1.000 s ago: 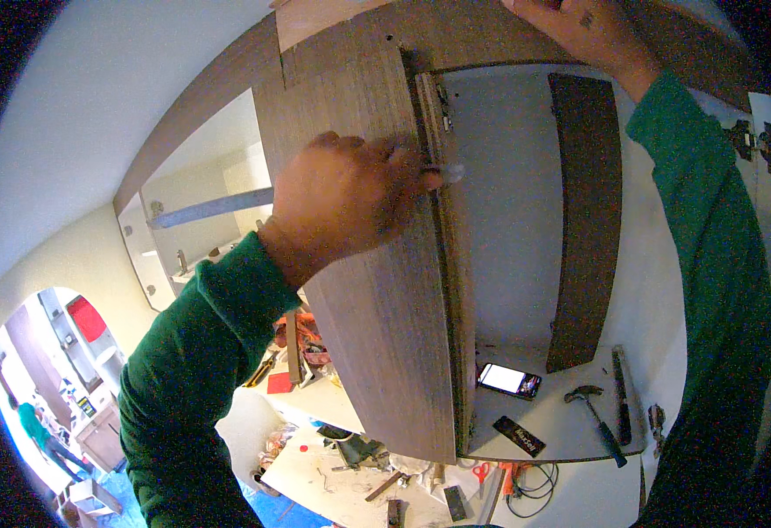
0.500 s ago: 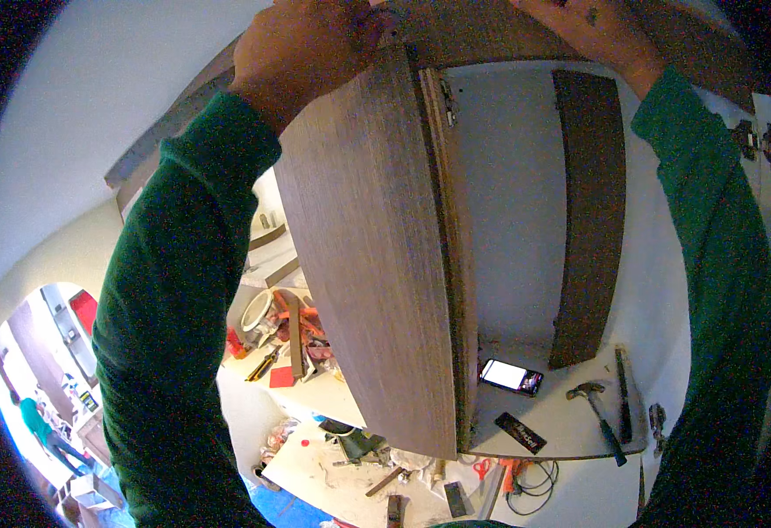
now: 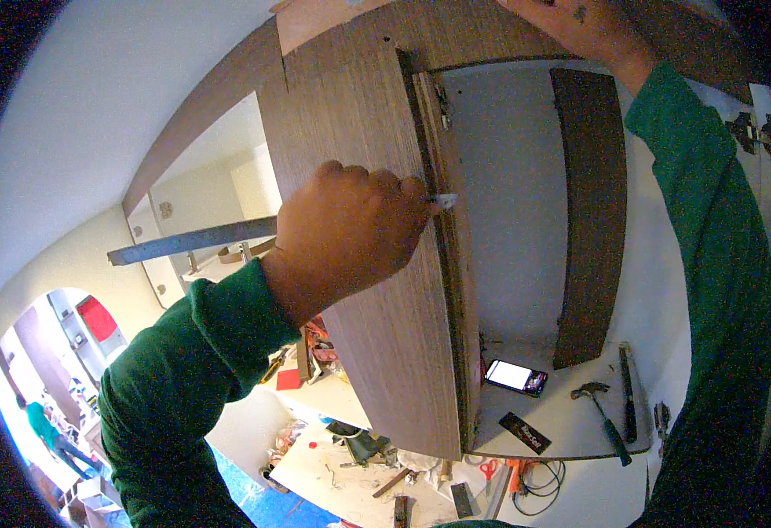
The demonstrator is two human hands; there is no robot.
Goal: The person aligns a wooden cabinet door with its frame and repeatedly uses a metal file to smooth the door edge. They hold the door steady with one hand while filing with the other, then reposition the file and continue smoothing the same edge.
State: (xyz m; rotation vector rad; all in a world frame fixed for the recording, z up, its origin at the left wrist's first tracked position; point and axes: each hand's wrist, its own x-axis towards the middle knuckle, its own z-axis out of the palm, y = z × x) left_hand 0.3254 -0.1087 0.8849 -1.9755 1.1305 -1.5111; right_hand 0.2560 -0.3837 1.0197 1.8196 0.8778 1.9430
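Note:
My left hand [image 3: 350, 216] is closed in a fist before the wood-grain cabinet door panel [image 3: 376, 343]. A long flat grey bar [image 3: 192, 242] sticks out to the left of the fist, and a pale tip [image 3: 445, 201] shows at its right, in line with the bar; the stretch between is hidden by the fist. My right hand [image 3: 583, 31] reaches up to the wood-grain top panel [image 3: 473, 35]; its fingers are largely cut off by the upper edge of the picture.
Inside the cabinet, a lit phone [image 3: 515, 376], a small black plate [image 3: 524, 432] and a hammer [image 3: 605, 422] lie on the white shelf [image 3: 570, 396]. A dark board [image 3: 588, 220] leans at the back. Below are red-handled scissors [image 3: 488, 469] and a black cable [image 3: 542, 488]. A person [image 3: 47, 431] stands far left.
My left hand has come down from the top panel to the front of the door panel, bringing the grey bar lower and flatter. My right hand stays up at the top.

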